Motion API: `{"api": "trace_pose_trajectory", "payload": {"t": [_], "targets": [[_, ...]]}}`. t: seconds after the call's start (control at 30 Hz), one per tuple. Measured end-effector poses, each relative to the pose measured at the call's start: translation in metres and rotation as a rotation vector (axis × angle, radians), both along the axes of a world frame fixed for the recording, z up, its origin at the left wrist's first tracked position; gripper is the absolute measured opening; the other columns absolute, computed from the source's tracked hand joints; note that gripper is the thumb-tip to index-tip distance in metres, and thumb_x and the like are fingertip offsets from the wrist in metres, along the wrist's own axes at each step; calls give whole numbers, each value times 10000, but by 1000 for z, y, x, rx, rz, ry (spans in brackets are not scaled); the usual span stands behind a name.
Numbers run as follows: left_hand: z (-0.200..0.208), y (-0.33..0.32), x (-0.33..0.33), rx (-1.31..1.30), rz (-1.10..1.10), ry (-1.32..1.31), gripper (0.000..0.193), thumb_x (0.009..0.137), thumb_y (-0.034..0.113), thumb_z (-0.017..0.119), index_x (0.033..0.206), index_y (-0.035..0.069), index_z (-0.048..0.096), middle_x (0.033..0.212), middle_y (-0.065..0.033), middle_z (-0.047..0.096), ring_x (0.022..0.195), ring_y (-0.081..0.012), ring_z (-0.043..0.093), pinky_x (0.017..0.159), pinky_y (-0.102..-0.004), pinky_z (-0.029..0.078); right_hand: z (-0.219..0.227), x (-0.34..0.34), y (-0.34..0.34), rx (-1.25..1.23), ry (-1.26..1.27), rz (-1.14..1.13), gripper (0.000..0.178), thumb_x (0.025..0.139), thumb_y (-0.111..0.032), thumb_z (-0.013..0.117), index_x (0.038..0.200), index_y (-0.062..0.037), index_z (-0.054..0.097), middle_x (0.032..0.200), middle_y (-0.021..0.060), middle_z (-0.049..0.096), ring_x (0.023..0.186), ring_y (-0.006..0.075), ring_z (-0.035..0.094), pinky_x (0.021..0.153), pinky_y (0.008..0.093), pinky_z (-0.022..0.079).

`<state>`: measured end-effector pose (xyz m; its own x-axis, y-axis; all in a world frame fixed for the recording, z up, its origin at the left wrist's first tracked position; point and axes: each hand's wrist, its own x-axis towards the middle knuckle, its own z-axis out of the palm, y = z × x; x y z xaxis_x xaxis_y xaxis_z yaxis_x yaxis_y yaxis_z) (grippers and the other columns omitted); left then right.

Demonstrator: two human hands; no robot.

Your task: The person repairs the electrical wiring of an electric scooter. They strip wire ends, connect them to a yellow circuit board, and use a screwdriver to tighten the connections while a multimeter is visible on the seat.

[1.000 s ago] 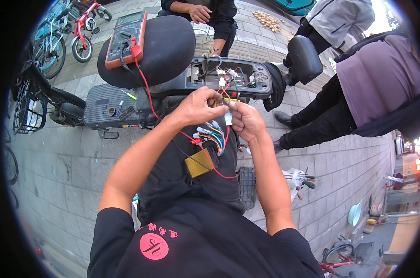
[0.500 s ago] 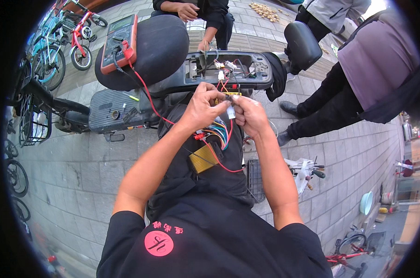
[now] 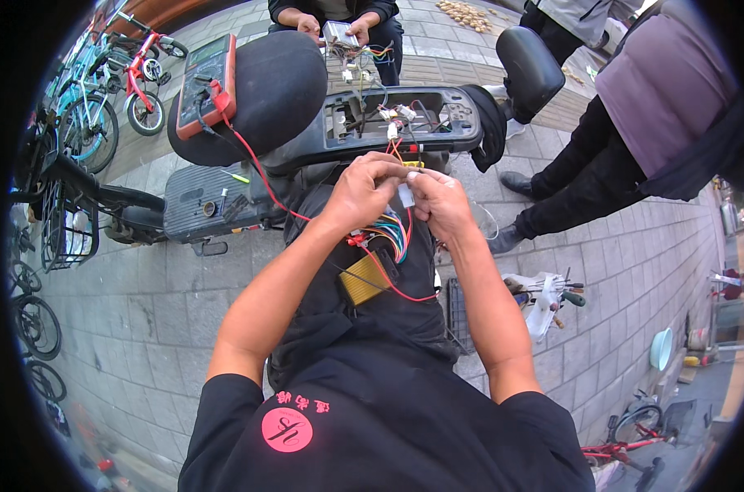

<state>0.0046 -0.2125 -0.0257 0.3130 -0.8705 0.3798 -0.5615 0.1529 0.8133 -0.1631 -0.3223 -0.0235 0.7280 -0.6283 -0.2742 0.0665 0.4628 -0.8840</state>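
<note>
My left hand [image 3: 365,190] and my right hand [image 3: 439,198] meet over my lap, fingertips pinched together on thin wires. The exact ends between the fingers are too small to make out. Just below the fingertips hangs a white plug connector [image 3: 406,195]. Orange and red wires [image 3: 396,150] run up from there to the open scooter frame [image 3: 462,131]. On my lap lies a gold finned controller box [image 3: 362,281], with a bundle of coloured wires [image 3: 398,234] beside it. A red test lead [image 3: 261,174] stretches from the multimeter [image 3: 207,86] toward the bundle.
The multimeter rests on the black scooter seat [image 3: 286,90]. A small screwdriver [image 3: 236,176] lies on the ribbed footboard [image 3: 196,205]. Across the frame, a co-worker holds a silver box [image 3: 339,34] with wires. At right are a standing person's legs [image 3: 565,172] and a tool crate [image 3: 462,316].
The co-worker's hands have come up from the frame with a silver wired box. My hands stay pinched together, with slight finger movement. The whole view has shifted a little.
</note>
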Motion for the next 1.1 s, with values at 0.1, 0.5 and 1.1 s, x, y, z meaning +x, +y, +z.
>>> {"api": "trace_pose_trajectory", "payload": {"t": [0.1, 0.5, 1.1], "targets": [[14, 0, 2, 235, 2, 309, 222, 999, 60, 730, 1195, -25, 788, 1171, -121, 804, 1014, -193, 770, 914, -353, 608, -5, 2, -1, 34, 7, -34, 77, 1062, -141, 691, 1066, -69, 719, 719, -94, 503, 521, 22, 402, 474, 233, 349], [20, -18, 14, 270, 1, 782, 345, 994, 11, 803, 1295, -68, 655, 1146, -146, 791, 995, -180, 765, 890, -317, 637, -1, 8, 3, -40, 57, -38, 168, 1075, -153, 672, 1086, -17, 770, 714, -65, 595, 499, 29, 450, 430, 239, 334], [39, -18, 16, 321, 99, 857, 350, 913, 17, 874, 1179, -17, 650, 1037, -110, 772, 933, -184, 760, 844, -322, 626, -2, 21, 10, -299, 74, -250, 211, 1019, -156, 788, 1135, 19, 767, 832, -3, 724, 583, 33, 553, 494, 224, 412]]}}
